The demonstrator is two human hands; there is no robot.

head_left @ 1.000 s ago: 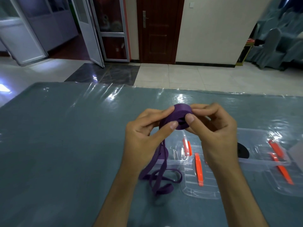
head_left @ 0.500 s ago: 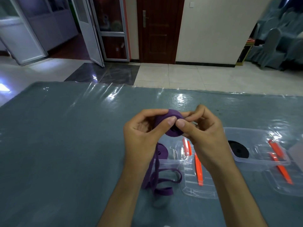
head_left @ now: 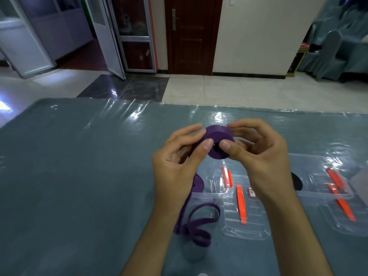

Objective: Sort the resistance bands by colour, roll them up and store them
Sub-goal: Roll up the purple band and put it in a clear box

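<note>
Tiled floor [head_left: 229,90] and a dark wooden door [head_left: 189,34] lie beyond the far edge of the table [head_left: 79,166], which is covered in grey-blue cloth under a clear plastic sheet. The table's far edge runs straight across the view; its far-left corner is rounded. The left half of the table surface is open, with all items grouped at centre and right.

Both hands are raised above the table at centre. The left hand [head_left: 175,162] and the right hand [head_left: 262,156] together hold one purple resistance band [head_left: 217,140], each with curled fingers on the coil and its thumb pressed on the near face. The band is a flat strap, wound into a tight round coil at the upper end. Its unrolled tail [head_left: 197,222] hangs down behind the left hand and lies in loose loops on the table, touching the front-left corner of the nearest tray.

Clear plastic storage trays [head_left: 245,230] sit on the table below and to the right of the hands; their outlines overlap and an exact count cannot be made. Five orange clips [head_left: 241,204] are visible on them: three in the left group, two in the right group. One black coil [head_left: 297,182] lies in a tray, partly hidden by the right wrist. One purple band is visible in total.
</note>
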